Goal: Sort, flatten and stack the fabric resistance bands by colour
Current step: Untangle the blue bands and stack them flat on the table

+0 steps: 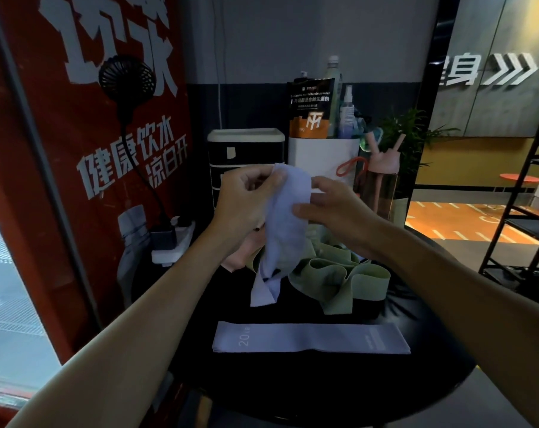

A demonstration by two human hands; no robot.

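Left hand: fingers curled, pinching held band's top edge.
Right hand: thumb in front, fingers behind, gripping its side.
Held band: lilac, hanging crumpled over green bands.
Flat band: lilac, nearer the person.
Table: round, black.
Room: red poster at left.

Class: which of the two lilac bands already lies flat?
The lilac band marked 20, nearest the viewer. The other lilac band hangs twisted, held up by the left hand and right hand.
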